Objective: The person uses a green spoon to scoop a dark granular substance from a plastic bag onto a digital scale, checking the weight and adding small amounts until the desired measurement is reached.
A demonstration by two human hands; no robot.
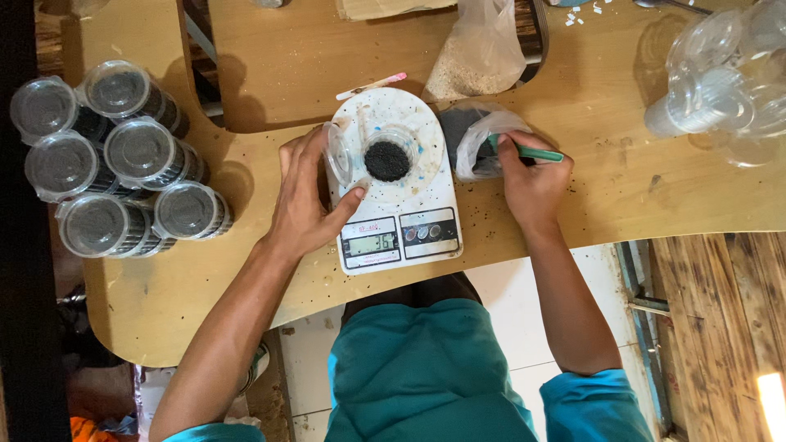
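Note:
A white digital kitchen scale [399,214] lies on the wooden table [639,188]. On its round platform stands a small clear cup [386,159] filled with black granules, its hinged lid [337,154] open to the left. My left hand [304,195] rests against the scale's left side, thumb on the platform edge, fingers beside the lid. My right hand [530,182] grips a green-handled spoon [534,152] whose tip is inside a clear plastic bag of black granules [476,141] just right of the scale.
Several lidded clear cups of black granules [115,160] stand in stacks at the table's left. A stack of empty clear cups [720,82] lies at the right. A bag of pale grains [479,57] sits behind the scale. A pink-tipped stick [372,85] lies nearby.

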